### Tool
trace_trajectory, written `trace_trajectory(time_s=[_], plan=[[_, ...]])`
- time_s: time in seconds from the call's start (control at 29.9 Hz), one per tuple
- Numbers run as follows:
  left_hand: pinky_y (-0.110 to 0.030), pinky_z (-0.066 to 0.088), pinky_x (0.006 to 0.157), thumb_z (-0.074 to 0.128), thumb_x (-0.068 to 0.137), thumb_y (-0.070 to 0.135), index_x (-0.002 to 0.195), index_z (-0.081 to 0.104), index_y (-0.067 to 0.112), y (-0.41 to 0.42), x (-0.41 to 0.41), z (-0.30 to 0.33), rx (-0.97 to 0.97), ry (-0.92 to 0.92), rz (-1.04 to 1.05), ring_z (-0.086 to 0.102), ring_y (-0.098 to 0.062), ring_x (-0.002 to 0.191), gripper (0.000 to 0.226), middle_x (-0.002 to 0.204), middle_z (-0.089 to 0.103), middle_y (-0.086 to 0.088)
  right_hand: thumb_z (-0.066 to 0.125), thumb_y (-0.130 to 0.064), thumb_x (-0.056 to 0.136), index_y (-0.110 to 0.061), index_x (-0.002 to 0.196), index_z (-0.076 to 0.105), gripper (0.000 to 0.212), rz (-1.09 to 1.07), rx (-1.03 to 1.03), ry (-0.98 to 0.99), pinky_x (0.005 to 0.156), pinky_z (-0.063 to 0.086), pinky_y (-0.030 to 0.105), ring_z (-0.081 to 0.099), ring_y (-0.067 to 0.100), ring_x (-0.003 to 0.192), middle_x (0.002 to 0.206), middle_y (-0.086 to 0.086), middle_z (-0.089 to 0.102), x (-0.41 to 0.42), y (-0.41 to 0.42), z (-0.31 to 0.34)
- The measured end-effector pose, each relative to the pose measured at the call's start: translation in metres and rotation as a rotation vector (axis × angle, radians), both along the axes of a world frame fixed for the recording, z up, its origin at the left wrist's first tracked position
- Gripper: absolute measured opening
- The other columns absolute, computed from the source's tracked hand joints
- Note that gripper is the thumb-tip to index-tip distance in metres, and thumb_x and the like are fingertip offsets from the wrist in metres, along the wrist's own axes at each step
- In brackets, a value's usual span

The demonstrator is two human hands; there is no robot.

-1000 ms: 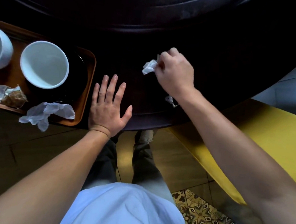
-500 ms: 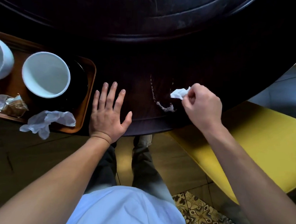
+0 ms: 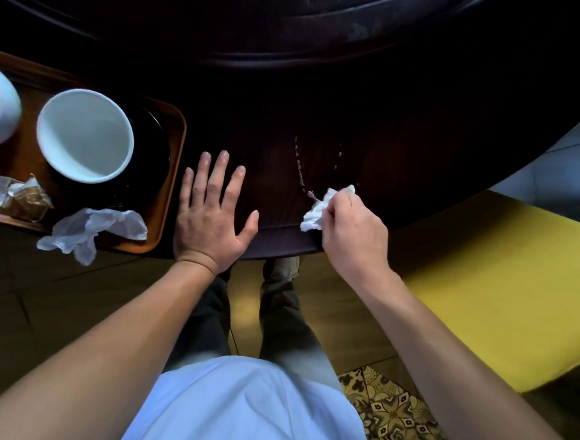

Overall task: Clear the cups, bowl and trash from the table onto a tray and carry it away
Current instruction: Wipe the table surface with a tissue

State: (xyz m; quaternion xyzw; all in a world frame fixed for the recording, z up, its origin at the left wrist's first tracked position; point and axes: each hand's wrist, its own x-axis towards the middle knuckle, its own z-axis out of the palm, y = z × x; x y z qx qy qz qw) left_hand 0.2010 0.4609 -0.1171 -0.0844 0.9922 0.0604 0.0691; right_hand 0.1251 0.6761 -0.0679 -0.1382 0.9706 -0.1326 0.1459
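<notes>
Our right hand pinches a crumpled tissue at the table edge; our left hand lies flat, empty, beside the tray holding two white cups and wrappers

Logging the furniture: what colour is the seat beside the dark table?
Yellow seat, plain, clearest in the head view.

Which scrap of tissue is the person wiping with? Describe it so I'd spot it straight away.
Start at the dark round wooden table and follow its near edge to the right hand. The small crumpled white tissue is pinched there, beside a trail of droplets; the other wads lie on the brown tray, untouched.
</notes>
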Motion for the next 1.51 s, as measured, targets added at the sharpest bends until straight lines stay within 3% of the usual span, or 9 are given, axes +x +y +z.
trace_trajectory(time_s=[0.1,0.23,0.33,0.64,0.8,0.97,1.2,1.34,1.51], plan=[[-0.054,0.01,0.127,0.037,0.096,0.056,0.159,0.024,0.018,-0.001,0.0,0.0,-0.003,0.002,0.001,0.007,-0.034,0.158,0.075,0.17,0.012,-0.012,0.06,-0.016,0.096,-0.008,0.097,0.062,0.008,0.063,-0.01,0.074,0.052,0.035,0.029,0.065,0.027,0.07,0.089,0.008,0.065,-0.019,-0.024,-0.006],[-0.053,0.01,0.127,0.039,0.096,0.056,0.159,0.026,0.018,0.0,0.001,0.0,-0.007,0.017,0.002,0.008,-0.034,0.158,0.075,0.17,0.013,-0.011,0.059,-0.017,0.091,-0.008,0.107,0.063,0.018,0.047,0.017,0.15,0.062,0.043,0.036,0.067,0.035,0.09,0.104,0.013,0.067,-0.069,-0.046,-0.01],[-0.053,0.01,0.127,0.039,0.096,0.056,0.159,0.026,0.018,0.0,0.001,-0.001,-0.011,0.018,0.003,0.008,-0.033,0.158,0.075,0.17,0.013,-0.011,0.057,-0.023,0.094,-0.01,0.113,0.06,0.024,-0.003,0.042,0.157,0.067,0.036,0.035,0.064,0.031,0.098,0.11,0.011,0.065,-0.096,-0.049,-0.01],[-0.053,0.01,0.127,0.039,0.096,0.056,0.159,0.026,0.018,-0.001,0.001,-0.001,0.005,0.023,0.001,0.007,-0.033,0.158,0.075,0.17,0.013,-0.012,0.058,-0.019,0.096,-0.008,0.095,0.064,0.012,0.078,-0.014,0.18,0.058,0.047,0.037,0.064,0.03,0.076,0.09,0.01,0.065,-0.029,-0.035,-0.009],[-0.054,0.012,0.127,0.037,0.096,0.056,0.159,0.027,0.017,-0.002,0.0,-0.002,0.008,0.024,-0.003,0.008,-0.034,0.158,0.075,0.17,0.014,-0.013,0.057,-0.027,0.099,-0.012,0.103,0.061,0.016,0.107,-0.055,0.099,0.06,0.049,0.037,0.055,0.021,0.075,0.091,0.005,0.058,0.026,0.002,-0.011],[-0.053,0.01,0.127,0.037,0.096,0.056,0.159,0.027,0.017,-0.002,0.0,-0.002,0.007,0.019,-0.004,0.008,-0.034,0.158,0.075,0.17,0.014,-0.013,0.054,-0.03,0.1,-0.009,0.096,0.06,0.022,0.093,0.012,0.195,0.067,0.044,0.042,0.054,0.028,0.078,0.087,0.008,0.059,-0.008,0.016,-0.018],[-0.054,0.012,0.127,0.039,0.097,0.056,0.159,0.028,0.017,-0.002,0.001,-0.002,0.015,0.037,-0.004,0.009,-0.034,0.158,0.074,0.17,0.016,-0.013,0.055,-0.023,0.095,-0.009,0.102,0.067,0.019,-0.161,0.003,0.379,0.081,0.045,0.044,0.061,0.035,0.094,0.102,0.014,0.065,-0.115,-0.019,-0.021],[-0.054,0.012,0.127,0.039,0.096,0.055,0.158,0.028,0.017,-0.002,0.001,-0.002,0.011,0.043,-0.006,0.01,-0.035,0.157,0.074,0.169,0.016,-0.013,0.064,-0.013,0.083,-0.011,0.098,0.069,0.016,-0.146,-0.083,0.353,0.078,0.046,0.041,0.062,0.031,0.089,0.097,0.01,0.067,-0.112,-0.058,-0.029],[-0.054,0.012,0.127,0.038,0.096,0.056,0.159,0.027,0.018,-0.001,0.001,-0.001,0.002,0.028,-0.008,0.009,-0.034,0.158,0.074,0.17,0.014,-0.013,0.059,-0.021,0.092,-0.012,0.096,0.07,0.014,0.045,-0.16,0.322,0.074,0.044,0.042,0.059,0.03,0.086,0.094,0.009,0.064,-0.05,-0.059,-0.023]])
